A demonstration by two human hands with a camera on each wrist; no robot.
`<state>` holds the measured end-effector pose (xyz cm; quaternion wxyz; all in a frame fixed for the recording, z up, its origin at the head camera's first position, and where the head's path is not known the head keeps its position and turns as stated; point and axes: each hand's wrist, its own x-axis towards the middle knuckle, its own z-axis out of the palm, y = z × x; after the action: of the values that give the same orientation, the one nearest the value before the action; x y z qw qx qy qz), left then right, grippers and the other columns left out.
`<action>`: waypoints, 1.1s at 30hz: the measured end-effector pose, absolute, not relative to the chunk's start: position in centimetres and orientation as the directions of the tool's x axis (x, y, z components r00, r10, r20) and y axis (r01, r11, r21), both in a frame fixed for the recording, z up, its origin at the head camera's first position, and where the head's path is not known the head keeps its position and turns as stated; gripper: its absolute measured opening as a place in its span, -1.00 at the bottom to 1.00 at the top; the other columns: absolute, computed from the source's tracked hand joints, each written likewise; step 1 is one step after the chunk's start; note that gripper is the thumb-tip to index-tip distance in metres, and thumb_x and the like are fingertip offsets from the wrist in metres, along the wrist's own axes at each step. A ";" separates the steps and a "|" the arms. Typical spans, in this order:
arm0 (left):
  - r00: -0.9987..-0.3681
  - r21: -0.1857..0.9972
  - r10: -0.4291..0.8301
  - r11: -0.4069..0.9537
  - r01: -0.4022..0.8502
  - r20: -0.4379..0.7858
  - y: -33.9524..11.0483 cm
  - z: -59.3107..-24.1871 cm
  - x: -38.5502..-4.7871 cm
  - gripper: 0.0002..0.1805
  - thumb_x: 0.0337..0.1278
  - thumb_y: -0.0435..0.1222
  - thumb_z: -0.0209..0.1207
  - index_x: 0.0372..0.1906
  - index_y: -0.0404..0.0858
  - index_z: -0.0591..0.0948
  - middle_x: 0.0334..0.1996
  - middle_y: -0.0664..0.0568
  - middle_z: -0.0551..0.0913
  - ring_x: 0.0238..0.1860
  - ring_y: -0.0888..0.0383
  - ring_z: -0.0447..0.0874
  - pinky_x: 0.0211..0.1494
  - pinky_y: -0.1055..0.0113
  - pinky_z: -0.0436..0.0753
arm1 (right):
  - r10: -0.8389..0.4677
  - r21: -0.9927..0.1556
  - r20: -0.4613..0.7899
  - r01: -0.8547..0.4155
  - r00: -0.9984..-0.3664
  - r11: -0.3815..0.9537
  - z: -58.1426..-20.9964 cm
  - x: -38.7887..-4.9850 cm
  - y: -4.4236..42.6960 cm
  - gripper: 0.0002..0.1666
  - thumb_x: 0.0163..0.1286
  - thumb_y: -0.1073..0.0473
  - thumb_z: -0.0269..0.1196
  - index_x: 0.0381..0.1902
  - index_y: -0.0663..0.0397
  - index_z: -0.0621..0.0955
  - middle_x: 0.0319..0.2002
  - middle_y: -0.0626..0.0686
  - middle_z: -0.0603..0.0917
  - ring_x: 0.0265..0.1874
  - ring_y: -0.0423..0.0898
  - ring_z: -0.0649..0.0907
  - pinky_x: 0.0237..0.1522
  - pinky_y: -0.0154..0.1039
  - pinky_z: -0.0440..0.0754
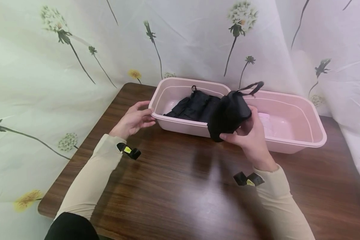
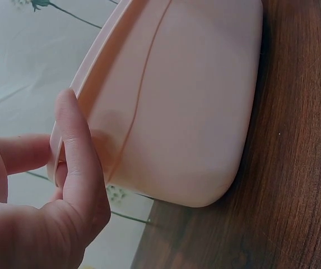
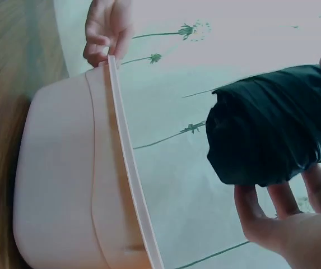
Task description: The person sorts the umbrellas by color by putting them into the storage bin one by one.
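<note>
My right hand (image 1: 253, 141) grips a black fabric bundle (image 1: 228, 113) with a strap loop at its upper end. The bundle is in the air, in front of where two pink plastic bins meet. Its wrinkled cloth shows in the right wrist view, with fingers along one side (image 3: 280, 131). At the left bin (image 1: 183, 126), my left hand (image 1: 133, 120) pinches the rim at the near left corner, as the left wrist view also shows (image 2: 79, 162). Several dark fabric items (image 1: 195, 106) lie in that bin, one with a small loop; the bundle partly hides them.
The right pink bin (image 1: 300, 133) stands against the left one and has a pale pink flat piece (image 1: 265, 121) inside. Both are on a dark wooden table (image 1: 168, 173), near its back edge. A flower-printed cloth (image 1: 186, 40) hangs behind the table.
</note>
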<state>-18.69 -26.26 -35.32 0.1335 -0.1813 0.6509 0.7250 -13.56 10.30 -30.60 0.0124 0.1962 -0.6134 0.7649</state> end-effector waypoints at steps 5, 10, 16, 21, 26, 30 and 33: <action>-0.902 0.899 -0.036 -0.105 -0.426 -0.431 -26.3 -35.3 -18.5 -0.34 0.33 -0.32 0.12 0.45 -0.06 0.16 0.16 -0.21 0.34 -0.26 0.10 0.63 -0.19 0.29 0.74 | -0.205 -0.930 0.299 -0.237 -0.932 -0.281 -30.7 -14.1 10.3 -0.08 -0.10 0.70 0.30 0.25 0.05 0.41 0.08 0.05 0.57 0.01 -0.05 0.53 -0.11 -0.39 0.67; -0.904 0.903 -0.046 -0.086 -0.420 -0.425 -26.2 -35.3 -18.5 -0.34 0.33 -0.32 0.12 0.45 -0.08 0.16 0.18 -0.22 0.33 -0.29 0.13 0.63 -0.17 0.28 0.74 | -0.207 -0.919 0.329 -0.262 -0.921 -0.295 -30.7 -14.7 10.1 -0.15 -0.01 0.62 0.31 0.26 0.06 0.42 0.09 0.06 0.54 0.05 -0.01 0.51 0.00 -0.38 0.63; -0.900 0.899 -0.055 -0.103 -0.425 -0.432 -26.1 -35.3 -18.5 -0.33 0.31 -0.32 0.13 0.45 -0.07 0.16 0.08 -0.17 0.38 -0.33 0.16 0.63 -0.19 0.29 0.74 | -0.248 -0.874 0.345 -0.214 -0.905 -0.436 -30.6 -15.5 9.1 -0.20 0.06 0.63 0.24 0.26 0.08 0.39 0.13 0.10 0.47 0.02 0.00 0.53 0.04 -0.34 0.63; -0.902 0.901 -0.049 -0.102 -0.422 -0.429 -26.1 -35.3 -18.6 -0.34 0.33 -0.34 0.11 0.45 -0.07 0.16 0.08 -0.17 0.37 -0.32 0.14 0.63 -0.15 0.25 0.74 | -0.263 -0.843 0.290 -0.116 -0.920 -0.526 -30.6 -16.2 8.1 -0.22 0.17 0.60 0.12 0.33 0.00 0.35 0.18 0.09 0.42 0.09 -0.01 0.52 0.17 -0.24 0.58; -0.904 0.903 -0.048 -0.101 -0.418 -0.424 -26.0 -35.4 -18.7 -0.36 0.34 -0.34 0.10 0.44 -0.06 0.17 0.11 -0.19 0.36 -0.33 0.15 0.62 -0.21 0.28 0.74 | -0.270 -0.838 0.208 -0.029 -0.940 -0.545 -30.7 -17.0 7.2 -0.40 0.30 0.47 0.07 0.28 0.00 0.39 0.09 0.06 0.49 0.03 -0.07 0.55 0.06 -0.22 0.63; -0.903 0.902 -0.053 -0.106 -0.419 -0.426 -26.0 -35.4 -18.7 -0.35 0.33 -0.33 0.11 0.44 -0.06 0.17 0.12 -0.18 0.36 -0.35 0.17 0.62 -0.22 0.29 0.74 | -0.289 -0.852 0.118 0.052 -0.950 -0.521 -30.8 -17.7 6.4 -0.53 0.38 0.37 0.07 0.23 0.02 0.41 0.03 0.04 0.51 -0.07 -0.09 0.60 -0.07 -0.22 0.67; -0.902 0.900 -0.058 -0.120 -0.419 -0.428 -26.1 -35.5 -18.7 -0.36 0.32 -0.34 0.11 0.44 -0.06 0.18 0.13 -0.20 0.35 -0.35 0.16 0.62 -0.23 0.29 0.74 | -0.314 -0.871 0.049 0.112 -0.948 -0.477 -31.1 -18.2 5.8 -0.52 0.42 0.26 0.09 0.29 0.04 0.36 0.07 0.04 0.49 -0.05 -0.08 0.59 -0.08 -0.23 0.68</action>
<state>-18.69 -26.05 -35.49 0.1243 -0.1832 0.6517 0.7254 -18.20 5.78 -31.08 -0.1248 0.1014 -0.4957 0.8535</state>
